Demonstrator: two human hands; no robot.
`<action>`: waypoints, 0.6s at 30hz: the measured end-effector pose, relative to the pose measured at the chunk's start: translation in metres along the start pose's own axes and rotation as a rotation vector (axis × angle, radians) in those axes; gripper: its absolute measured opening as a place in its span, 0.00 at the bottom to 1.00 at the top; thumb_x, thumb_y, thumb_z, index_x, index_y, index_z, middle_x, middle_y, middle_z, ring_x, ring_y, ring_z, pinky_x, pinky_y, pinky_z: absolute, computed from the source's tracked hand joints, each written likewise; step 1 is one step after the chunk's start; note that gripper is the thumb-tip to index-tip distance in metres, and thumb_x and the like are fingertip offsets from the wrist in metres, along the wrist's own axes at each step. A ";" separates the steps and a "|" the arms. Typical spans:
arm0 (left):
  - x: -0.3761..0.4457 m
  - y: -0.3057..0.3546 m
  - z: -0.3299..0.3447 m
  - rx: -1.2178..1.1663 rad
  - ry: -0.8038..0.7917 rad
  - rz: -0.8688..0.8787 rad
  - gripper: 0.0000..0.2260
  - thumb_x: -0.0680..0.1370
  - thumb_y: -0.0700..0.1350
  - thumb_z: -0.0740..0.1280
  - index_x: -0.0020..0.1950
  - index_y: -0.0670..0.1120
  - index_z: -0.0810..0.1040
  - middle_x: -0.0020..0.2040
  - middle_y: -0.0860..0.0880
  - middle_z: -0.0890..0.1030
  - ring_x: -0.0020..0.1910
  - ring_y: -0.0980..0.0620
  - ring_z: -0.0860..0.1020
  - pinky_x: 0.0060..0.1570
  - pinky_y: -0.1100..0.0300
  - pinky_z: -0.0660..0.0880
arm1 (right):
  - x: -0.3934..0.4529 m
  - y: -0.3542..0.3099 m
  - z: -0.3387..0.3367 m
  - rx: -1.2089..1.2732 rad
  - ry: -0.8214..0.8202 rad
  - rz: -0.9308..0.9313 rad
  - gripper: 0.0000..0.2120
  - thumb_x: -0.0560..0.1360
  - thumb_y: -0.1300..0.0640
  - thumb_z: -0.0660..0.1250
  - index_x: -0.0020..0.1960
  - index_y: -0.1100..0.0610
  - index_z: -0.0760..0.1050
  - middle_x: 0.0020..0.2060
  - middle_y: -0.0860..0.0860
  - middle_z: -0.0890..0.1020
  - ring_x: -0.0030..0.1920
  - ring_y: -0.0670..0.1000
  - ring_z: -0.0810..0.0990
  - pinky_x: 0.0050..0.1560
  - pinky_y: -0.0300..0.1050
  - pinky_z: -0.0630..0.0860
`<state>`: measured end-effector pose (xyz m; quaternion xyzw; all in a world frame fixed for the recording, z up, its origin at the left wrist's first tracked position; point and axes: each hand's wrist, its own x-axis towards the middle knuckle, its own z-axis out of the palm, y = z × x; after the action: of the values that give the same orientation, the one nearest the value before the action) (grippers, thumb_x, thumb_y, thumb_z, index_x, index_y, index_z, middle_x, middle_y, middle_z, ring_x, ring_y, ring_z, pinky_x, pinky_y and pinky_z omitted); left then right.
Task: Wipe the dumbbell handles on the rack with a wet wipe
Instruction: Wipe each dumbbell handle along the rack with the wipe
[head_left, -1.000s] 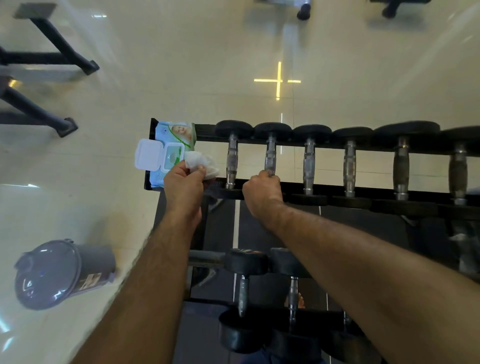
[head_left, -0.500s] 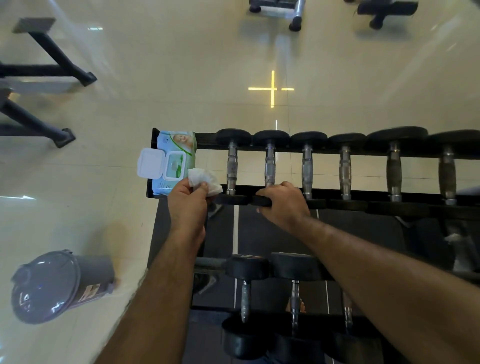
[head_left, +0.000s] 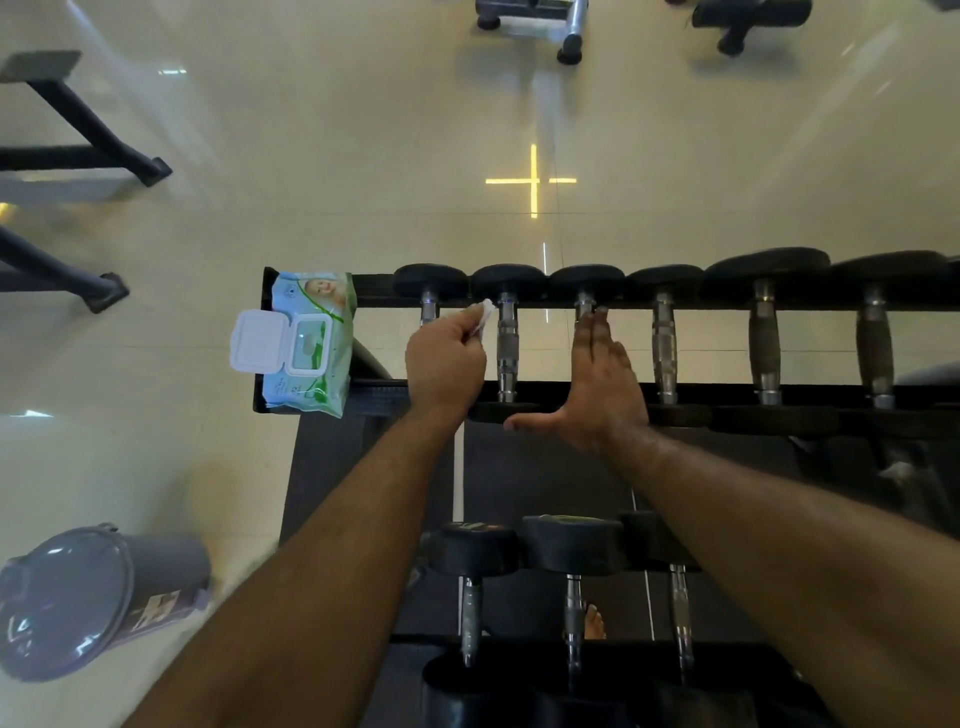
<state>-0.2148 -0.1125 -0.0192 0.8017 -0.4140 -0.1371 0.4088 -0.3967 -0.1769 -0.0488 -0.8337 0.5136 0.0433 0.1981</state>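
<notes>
Wipe (head_left: 487, 312) was balled in your left hand (head_left: 445, 358), fingers curled shut around it, only a white corner poking out at the far end of the 1st dumbbell handle (head_left: 428, 310). That fist sat over most of the handle, so I couldn't tell whether the wipe was actually touching metal. Your right hand (head_left: 597, 384) lay flat and spread, fingers straight, holding nothing, resting over the 3rd handle (head_left: 584, 304) with the thumb stretched along the near rail of the rack (head_left: 779, 397).

How I'd have run this step:
- Wrap the wipe fully round the bar, not just a pinched corner.
- Stroke from far collar to near collar, twisting as you go so the underside gets covered.
- Use the flat hand to stop the dumbbell rolling in its cradle.
- Then move on to the 2nd handle (head_left: 507, 343), just beside your fist.

Handles looked like knurled steel with smooth chrome collars at both ends; knurling probably traps grime, so press in. Black rubber heads sat on the 2 rails. Top tier showed at least 6 dumbbells, and a lower tier (head_left: 571, 613) was waiting. Wipe pack (head_left: 311, 348) sat on the rack's left end, lid flipped up.
</notes>
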 end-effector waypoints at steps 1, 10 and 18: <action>0.004 0.003 0.007 0.067 0.016 0.101 0.14 0.83 0.40 0.67 0.66 0.47 0.85 0.55 0.50 0.88 0.51 0.56 0.84 0.54 0.74 0.73 | 0.000 0.002 0.001 0.004 0.012 -0.007 0.83 0.53 0.10 0.63 0.84 0.57 0.26 0.85 0.56 0.32 0.86 0.56 0.35 0.86 0.55 0.41; 0.039 -0.003 0.061 0.711 -0.222 0.705 0.13 0.77 0.37 0.65 0.57 0.44 0.87 0.51 0.47 0.87 0.55 0.43 0.78 0.58 0.48 0.77 | 0.004 0.011 0.007 -0.006 0.058 -0.063 0.82 0.50 0.07 0.53 0.84 0.57 0.26 0.85 0.56 0.31 0.86 0.56 0.34 0.86 0.56 0.42; 0.032 -0.001 0.025 0.649 -0.705 0.871 0.09 0.79 0.51 0.70 0.58 0.54 0.86 0.48 0.55 0.86 0.54 0.52 0.80 0.58 0.54 0.73 | 0.004 0.013 0.009 0.018 0.040 -0.069 0.84 0.50 0.07 0.55 0.84 0.58 0.25 0.84 0.55 0.29 0.85 0.56 0.32 0.86 0.58 0.43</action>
<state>-0.2081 -0.1507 -0.0317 0.5499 -0.8312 -0.0816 0.0031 -0.4048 -0.1820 -0.0615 -0.8497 0.4890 0.0150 0.1965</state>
